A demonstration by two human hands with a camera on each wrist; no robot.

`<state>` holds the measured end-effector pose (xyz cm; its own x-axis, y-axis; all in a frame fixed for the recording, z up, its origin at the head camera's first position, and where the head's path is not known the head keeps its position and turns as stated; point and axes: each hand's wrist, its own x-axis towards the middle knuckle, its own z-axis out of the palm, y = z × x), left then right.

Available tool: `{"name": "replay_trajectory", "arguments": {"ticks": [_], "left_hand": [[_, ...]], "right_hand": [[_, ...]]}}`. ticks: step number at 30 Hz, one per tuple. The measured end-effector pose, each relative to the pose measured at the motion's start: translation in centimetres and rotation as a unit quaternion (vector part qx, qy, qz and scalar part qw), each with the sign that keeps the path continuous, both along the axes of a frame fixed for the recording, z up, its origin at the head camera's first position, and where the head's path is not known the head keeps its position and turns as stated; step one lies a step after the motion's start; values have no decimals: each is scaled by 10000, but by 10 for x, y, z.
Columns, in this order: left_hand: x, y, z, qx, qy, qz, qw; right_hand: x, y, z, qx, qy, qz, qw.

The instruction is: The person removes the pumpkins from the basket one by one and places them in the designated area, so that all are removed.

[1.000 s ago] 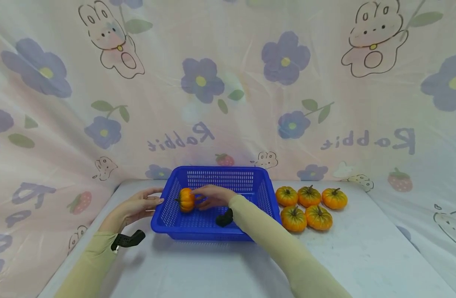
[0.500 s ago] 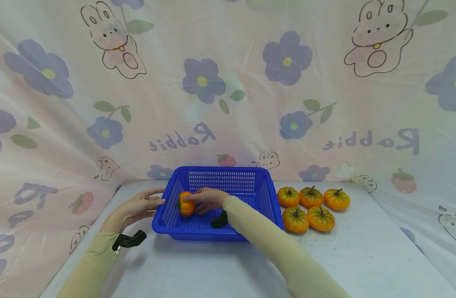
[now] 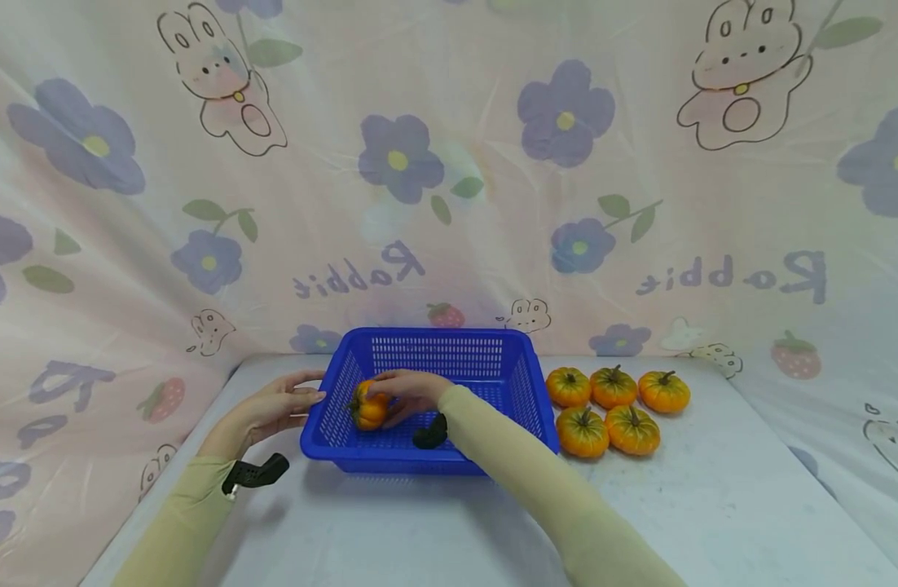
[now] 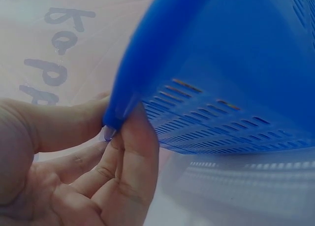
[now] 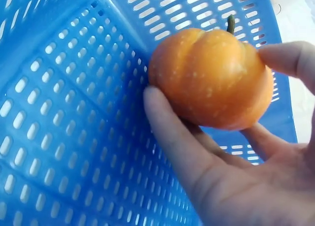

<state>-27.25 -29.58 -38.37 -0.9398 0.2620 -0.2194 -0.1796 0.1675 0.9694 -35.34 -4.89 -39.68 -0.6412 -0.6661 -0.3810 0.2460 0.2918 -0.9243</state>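
Inside the blue plastic basket [image 3: 449, 466], near its left wall, my right hand [image 3: 417, 390] holds a small orange pumpkin [image 3: 371, 412]. In the right wrist view, thumb and fingers surround the pumpkin [image 5: 211, 80], whose short dark stem points up toward the perforated wall. My left hand [image 3: 276, 408] grips the basket's left rim. The left wrist view shows that rim [image 4: 129, 83] pinched between the thumb and fingers of the left hand [image 4: 113, 172]. Part of the pumpkin is hidden behind my right fingers in the head view.
Several more orange pumpkins [image 3: 614, 386] stand grouped on the white table [image 3: 720, 489], just right of the basket. A patterned curtain [image 3: 464, 163] with rabbits and flowers hangs behind the table. Each wrist carries a black camera mount [image 3: 254, 473].
My right hand has moved slightly left and closed around the pumpkin. The pumpkin has tilted, and its stem end now faces more toward the head camera. The left hand stays on the rim.
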Motion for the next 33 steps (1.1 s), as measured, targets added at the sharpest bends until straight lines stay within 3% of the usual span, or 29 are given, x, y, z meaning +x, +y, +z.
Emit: {"name": "replay_trajectory", "arguments": {"ticks": [11, 23, 33], "left_hand": [[-1, 3, 1, 5, 48, -58, 10000], [-1, 4, 1, -71, 76, -28, 9999], [0, 1, -1, -62, 73, -2, 10000]], "right_hand": [[-1, 5, -1, -105, -364, -156, 9992], [1, 11, 4, 525, 200, -78, 9984], [-7, 28, 17, 76, 126, -212, 9997]]}}
